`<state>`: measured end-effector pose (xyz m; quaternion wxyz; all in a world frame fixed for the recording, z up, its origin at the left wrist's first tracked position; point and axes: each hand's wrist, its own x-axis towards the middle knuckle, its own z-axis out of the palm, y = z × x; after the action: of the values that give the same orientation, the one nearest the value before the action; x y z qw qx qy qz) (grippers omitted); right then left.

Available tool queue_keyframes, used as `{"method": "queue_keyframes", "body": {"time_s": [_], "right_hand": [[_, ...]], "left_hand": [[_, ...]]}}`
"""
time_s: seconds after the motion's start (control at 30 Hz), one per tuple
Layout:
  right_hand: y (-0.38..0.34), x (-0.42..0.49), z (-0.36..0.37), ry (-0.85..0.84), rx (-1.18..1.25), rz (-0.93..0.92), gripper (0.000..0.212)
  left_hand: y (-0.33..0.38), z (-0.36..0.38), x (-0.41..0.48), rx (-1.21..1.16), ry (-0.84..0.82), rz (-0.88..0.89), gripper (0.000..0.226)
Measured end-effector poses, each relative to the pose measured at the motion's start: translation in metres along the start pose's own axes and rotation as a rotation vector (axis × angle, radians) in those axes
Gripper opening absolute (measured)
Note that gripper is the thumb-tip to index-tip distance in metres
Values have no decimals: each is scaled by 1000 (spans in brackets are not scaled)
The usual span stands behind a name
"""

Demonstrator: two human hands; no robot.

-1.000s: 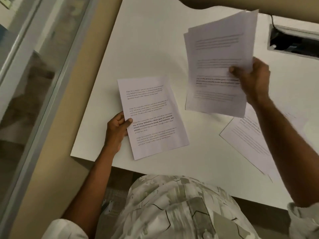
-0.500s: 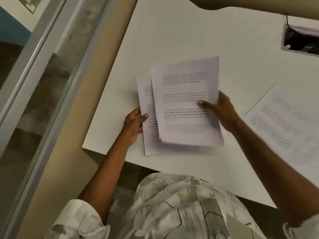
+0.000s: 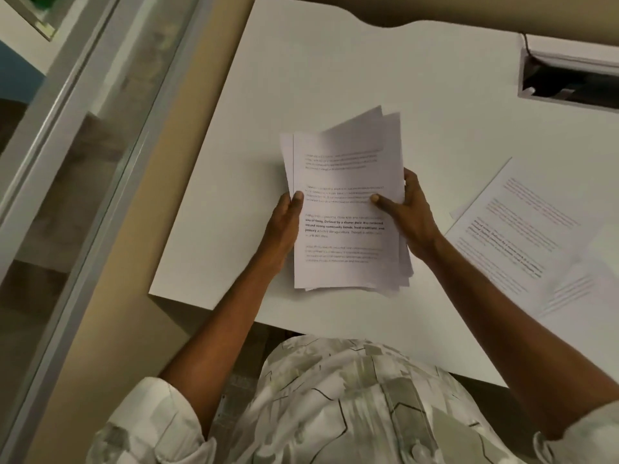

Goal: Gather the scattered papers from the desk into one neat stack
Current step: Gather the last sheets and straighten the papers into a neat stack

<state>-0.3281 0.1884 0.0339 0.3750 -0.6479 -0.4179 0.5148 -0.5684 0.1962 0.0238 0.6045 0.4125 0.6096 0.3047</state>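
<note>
A loose bundle of printed white papers (image 3: 348, 209) is held just above the white desk (image 3: 335, 78), near its front left corner. My left hand (image 3: 284, 229) grips the bundle's left edge, thumb on top. My right hand (image 3: 407, 216) grips its right edge, thumb across the print. The sheets are uneven, with corners fanning out at the top right and bottom right. More printed sheets (image 3: 536, 236) lie flat on the desk to the right, overlapping each other and partly blurred.
A rectangular cable opening (image 3: 569, 85) with a dark inside is cut into the desk at the back right. The desk's left edge runs beside a beige strip and a glass partition (image 3: 83, 195). My patterned shirt fills the bottom of the view.
My right hand brought its held sheets down and left onto the sheet my left hand was holding. Both hands now grip one combined bundle by its sides.
</note>
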Motion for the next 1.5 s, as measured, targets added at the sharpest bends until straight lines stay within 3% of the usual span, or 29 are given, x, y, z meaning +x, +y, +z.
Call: {"method": "queue_keyframes", "body": {"time_s": [0.13, 0.33, 0.43, 0.57, 0.87, 1.03, 1.17, 1.3, 1.5], "right_hand": [[-38, -9, -5, 111, 70, -201, 47], [-76, -39, -34, 166, 243, -530, 45], [-54, -53, -31, 146, 163, -453, 41], [-5, -66, -12, 113, 85, -241, 41], [-9, -84, -14, 217, 150, -318, 40], [14, -85, -15, 169, 91, -252, 49], [11, -87, -13, 214, 150, -254, 42], [2, -91, -14, 221, 185, -299, 42], [23, -91, -7, 226, 33, -164, 39]], "left_hand": [[43, 22, -7, 176, 68, 294, 38], [86, 14, -27, 31, 43, 674, 32], [61, 16, -29, 31, -42, 640, 32], [14, 30, -36, 82, -6, 527, 31], [9, 32, -53, 55, 203, 566, 59], [-12, 30, -52, 143, 87, 592, 36], [-3, 36, -54, 150, 114, 629, 26], [12, 37, -59, 126, 203, 649, 42], [-20, 39, -50, 185, 112, 582, 32]]}}
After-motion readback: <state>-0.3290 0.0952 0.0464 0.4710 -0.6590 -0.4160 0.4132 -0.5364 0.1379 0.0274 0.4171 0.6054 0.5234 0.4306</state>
